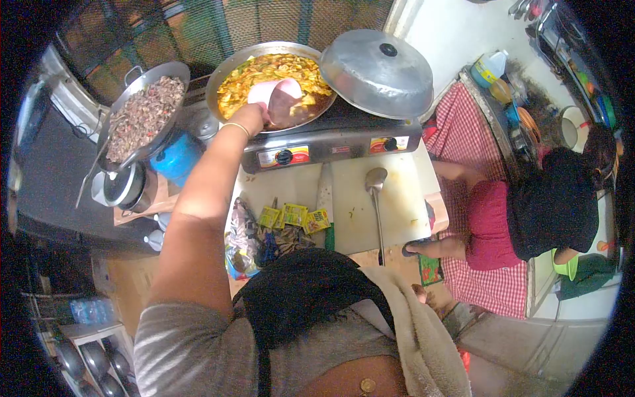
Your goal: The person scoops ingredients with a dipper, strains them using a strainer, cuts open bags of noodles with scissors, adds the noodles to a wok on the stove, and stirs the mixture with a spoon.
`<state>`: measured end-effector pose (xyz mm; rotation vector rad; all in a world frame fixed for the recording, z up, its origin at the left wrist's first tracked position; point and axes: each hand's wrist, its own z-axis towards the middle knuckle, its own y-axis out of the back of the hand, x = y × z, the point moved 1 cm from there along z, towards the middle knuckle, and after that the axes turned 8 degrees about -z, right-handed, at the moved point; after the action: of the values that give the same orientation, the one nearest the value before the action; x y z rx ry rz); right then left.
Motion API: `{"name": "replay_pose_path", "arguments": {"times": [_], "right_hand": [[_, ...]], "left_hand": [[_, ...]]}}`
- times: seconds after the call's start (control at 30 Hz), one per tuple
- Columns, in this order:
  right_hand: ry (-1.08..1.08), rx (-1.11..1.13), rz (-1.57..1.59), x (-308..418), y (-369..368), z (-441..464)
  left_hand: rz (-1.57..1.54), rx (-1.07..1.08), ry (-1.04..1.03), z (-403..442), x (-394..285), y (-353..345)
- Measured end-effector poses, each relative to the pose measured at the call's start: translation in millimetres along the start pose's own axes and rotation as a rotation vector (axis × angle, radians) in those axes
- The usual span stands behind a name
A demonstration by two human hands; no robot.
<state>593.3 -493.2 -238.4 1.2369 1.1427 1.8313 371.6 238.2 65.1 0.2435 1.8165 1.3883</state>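
The left hand (249,119) clasped a pink cup (276,98) above the stove (340,150); a pale board (400,182) lay before it, checkered cloth (461,119) rightward; the right hand's fingers I couldn't tell.

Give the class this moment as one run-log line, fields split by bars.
Left hand: holding pink container over food-filled pan | Lid: on right side of stove | Spoon: on white board
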Motion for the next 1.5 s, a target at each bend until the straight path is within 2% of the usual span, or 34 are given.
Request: {"name": "replay_pose_path", "arguments": {"times": [0.03,0.13,0.23,0.33,0.47,0.53,0.63,0.73,0.8,0.9,1.0,1.17,1.3,1.43,1.5], "right_hand": [[0.035,-0.039,-0.057,0,1,-1],[-0.017,0.028,-0.081,13,11,0],[-0.096,0.309,0.014,19,32,7],[0.063,-0.039,-0.020,12,17,-4],[0.051,0.043,0.054,4,17,-4],[0.024,0.106,0.127,-33,-6,-3],[-0.192,0.107,-0.025,-20,-5,-8],[-0.232,0.060,-0.237,-12,-9,-11],[-0.201,0.016,-0.146,-26,-15,-17],[-0.142,0.004,-0.048,-53,-28,-20],[-0.035,0.068,-0.048,-72,-35,-11],[0.240,0.144,-0.136,-111,-60,-3],[0.512,0.191,-0.254,-157,-96,7],[0.559,-0.038,-0.489,-130,-94,16],[0.447,0.094,-0.263,-117,-84,28]], "left_hand": [[0.006,-0.002,-0.004,2,2,0],[0.047,0.018,0.006,7,2,3],[0.076,0.060,0.048,7,-6,11],[0.042,0.040,0.041,13,-1,11],[0.058,0.053,0.028,22,10,8],[0.046,0.057,0.042,25,13,7],[0.069,0.038,0.033,30,21,4],[0.097,0.058,0.006,26,16,9],[0.096,0.065,0.011,21,8,13],[-0.255,0.076,0.167,16,10,7],[-0.392,0.174,0.352,14,5,8],[-0.619,0.178,0.462,-4,-6,12],[-1.142,0.158,0.543,-9,-3,8],[-1.227,0.122,0.480,-26,-20,21],[-1.225,0.077,0.480,-32,-29,27]]}}
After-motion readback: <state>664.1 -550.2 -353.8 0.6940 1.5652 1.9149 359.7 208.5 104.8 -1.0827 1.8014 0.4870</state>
